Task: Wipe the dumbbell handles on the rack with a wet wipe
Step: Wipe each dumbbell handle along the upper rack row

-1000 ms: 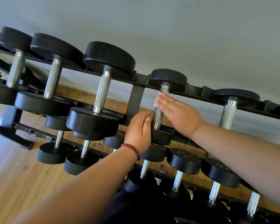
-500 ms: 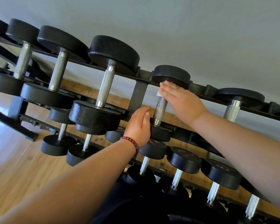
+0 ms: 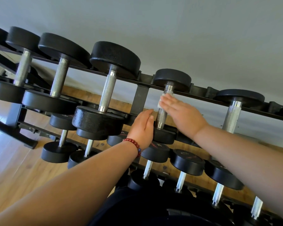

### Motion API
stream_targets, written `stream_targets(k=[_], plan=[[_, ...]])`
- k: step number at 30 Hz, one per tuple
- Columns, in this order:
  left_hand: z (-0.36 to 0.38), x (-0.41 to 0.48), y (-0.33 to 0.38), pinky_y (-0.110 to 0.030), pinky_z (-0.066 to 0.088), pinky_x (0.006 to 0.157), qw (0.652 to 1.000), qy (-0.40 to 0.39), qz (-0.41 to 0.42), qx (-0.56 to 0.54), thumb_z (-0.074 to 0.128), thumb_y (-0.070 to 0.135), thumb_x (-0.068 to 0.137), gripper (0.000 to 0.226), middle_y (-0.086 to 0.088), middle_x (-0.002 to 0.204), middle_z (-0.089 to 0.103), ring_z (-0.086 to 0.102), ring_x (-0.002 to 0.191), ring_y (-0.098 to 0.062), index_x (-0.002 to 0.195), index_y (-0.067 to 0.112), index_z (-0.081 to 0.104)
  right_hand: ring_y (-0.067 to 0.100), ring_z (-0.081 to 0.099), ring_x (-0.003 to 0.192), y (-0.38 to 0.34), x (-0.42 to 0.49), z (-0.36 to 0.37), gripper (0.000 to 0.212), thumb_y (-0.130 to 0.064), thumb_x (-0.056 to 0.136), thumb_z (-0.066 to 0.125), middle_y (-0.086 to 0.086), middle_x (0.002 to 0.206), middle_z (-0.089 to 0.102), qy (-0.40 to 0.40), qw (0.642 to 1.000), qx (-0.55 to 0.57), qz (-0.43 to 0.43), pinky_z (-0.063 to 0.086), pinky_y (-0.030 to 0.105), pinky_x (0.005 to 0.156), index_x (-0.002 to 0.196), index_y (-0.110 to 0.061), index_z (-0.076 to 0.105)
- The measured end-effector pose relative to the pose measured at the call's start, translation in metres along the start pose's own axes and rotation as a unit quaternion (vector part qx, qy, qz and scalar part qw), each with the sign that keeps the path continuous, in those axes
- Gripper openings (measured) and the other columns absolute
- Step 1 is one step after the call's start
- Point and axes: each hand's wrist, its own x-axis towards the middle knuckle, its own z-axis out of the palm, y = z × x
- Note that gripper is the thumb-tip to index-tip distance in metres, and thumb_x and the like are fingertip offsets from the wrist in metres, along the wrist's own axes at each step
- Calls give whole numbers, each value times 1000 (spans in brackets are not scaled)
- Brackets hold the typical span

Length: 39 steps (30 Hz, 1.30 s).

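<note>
A small black dumbbell lies across the top tier of the rack (image 3: pixel 140 98); its knurled steel handle (image 3: pixel 161 117) runs between a far head (image 3: pixel 171 78) and a near head (image 3: pixel 163 136). My right hand (image 3: pixel 183 115) lies flat over the handle's upper half, its straight fingers pressing a white wet wipe (image 3: pixel 160 101) onto the steel. The wipe's edge shows under the fingertips. My left hand (image 3: pixel 141 128), with a red bead bracelet on the wrist, rests against the near head just left of the handle, fingers relaxed.
Bigger dumbbells (image 3: pixel 107 88) sit on the top tier to the left, and another one (image 3: pixel 232 115) to the right. Lower tiers carry several smaller dumbbells (image 3: pixel 186 162). Behind the rack are a grey wall and wooden floor (image 3: pixel 15 168).
My right hand slid the wipe up the handle to the far head, then back down a little. The left hand stayed by the near head.
</note>
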Motion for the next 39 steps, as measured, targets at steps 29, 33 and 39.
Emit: stream_targets(k=[29,33,39], plan=[[-9,8,-3,-16,29,97,999,-45,-15,-20,29,25,106,39,1,137,49,39,115,0,139,17,46,29,39,135,2,6,-3,71,20,72,63,16,142,49,-18,999,-29,-19,38,53,105,137,-4,49],[-10,7,-9,-15,30,97,999,-35,-14,-32,32,23,105,37,0,135,51,41,114,-1,137,15,49,31,55,123,7,-1,-10,56,11,72,60,15,132,59,-44,989,-35,-139,40,48,100,127,-3,61],[-9,7,-13,-18,28,103,998,-36,-29,-49,30,24,105,38,0,141,48,41,126,-6,138,15,48,32,44,131,6,9,-1,72,25,66,64,18,139,52,-7,999,-45,-24,36,53,103,133,0,54]])
